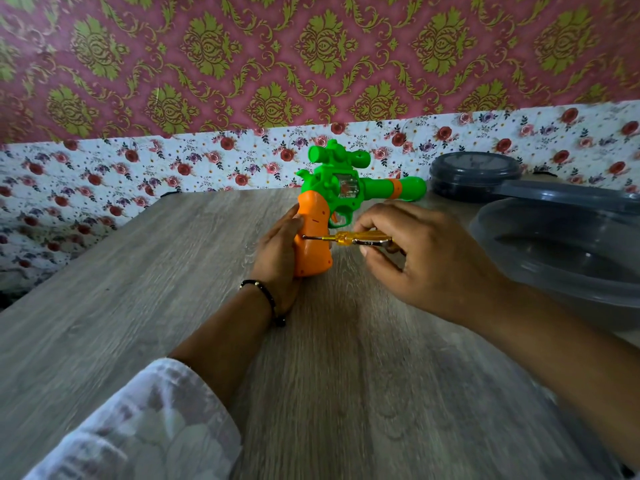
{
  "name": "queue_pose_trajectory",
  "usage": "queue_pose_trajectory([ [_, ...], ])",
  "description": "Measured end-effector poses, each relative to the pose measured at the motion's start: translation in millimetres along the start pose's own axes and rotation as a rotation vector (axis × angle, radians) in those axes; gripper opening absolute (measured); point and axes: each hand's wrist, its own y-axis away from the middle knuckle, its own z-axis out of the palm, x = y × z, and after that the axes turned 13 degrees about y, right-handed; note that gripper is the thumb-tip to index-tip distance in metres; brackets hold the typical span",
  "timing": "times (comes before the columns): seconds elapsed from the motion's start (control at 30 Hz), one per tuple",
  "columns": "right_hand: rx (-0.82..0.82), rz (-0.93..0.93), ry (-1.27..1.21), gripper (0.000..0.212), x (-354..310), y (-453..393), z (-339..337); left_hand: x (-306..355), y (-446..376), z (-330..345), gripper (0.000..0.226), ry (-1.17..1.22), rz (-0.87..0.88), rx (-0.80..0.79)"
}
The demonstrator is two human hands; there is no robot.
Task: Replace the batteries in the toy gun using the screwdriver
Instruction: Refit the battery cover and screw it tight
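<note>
Head view: looks like the unscrewing step, next it needs steady turning with the tip seated. Left hand (277, 251) wraps the orange grip, propping the toy gun (332, 195) upright near the desk's (138, 289) far edge. Right hand (426, 258) pinches the yellow screwdriver (346, 239), tip against the grip.

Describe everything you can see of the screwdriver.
The screwdriver is small, with a clear yellow plastic-looking handle, a thin dark metal shaft and what looks like a metal clip along the handle. It lies about level, tip pointing left, pressed against the orange grip of the toy gun. The right hand pinches the handle's rear end with fingers and thumb. The tip's shape is too small to tell.
</note>
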Motion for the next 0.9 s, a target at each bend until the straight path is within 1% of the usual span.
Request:
queue_pose_trajectory([
  [0.07,0.010,-0.002,0.002,0.021,-0.5,-0.9,-0.5,0.1,0.4,0.6,0.066,0.010,-0.003,-0.005],
  [0.13,0.014,-0.003,0.006,0.020,-0.9,-1.1,-0.1,-0.4,0.3,0.7,0.055,0.029,0.002,-0.014],
  [0.2,0.023,0.000,0.008,0.023,-1.4,-0.6,0.2,-0.8,0.5,0.8,0.049,0.046,-0.001,-0.026],
  [0.3,0.042,0.016,-0.013,0.029,-2.3,-0.4,-0.1,0.0,1.2,1.4,0.049,0.055,-0.008,-0.025],
  [0.47,0.058,0.019,-0.028,0.031,-2.0,0.2,2.1,-0.6,2.3,2.7,0.046,0.041,-0.007,0.002],
  [0.63,0.053,0.013,-0.009,0.032,-1.6,0.6,3.1,1.5,3.6,4.4,0.065,0.016,-0.010,0.012],
  [0.67,0.052,0.017,-0.013,0.032,-1.5,0.4,3.2,1.5,3.7,4.3,0.065,0.017,-0.008,0.013],
  [0.77,0.051,0.019,-0.014,0.031,-0.9,0.1,3.5,0.6,3.1,2.9,0.049,0.022,0.010,0.001],
  [0.9,0.044,0.019,-0.011,0.031,-1.1,0.2,3.9,0.3,3.1,1.5,0.048,0.020,0.004,-0.016],
])
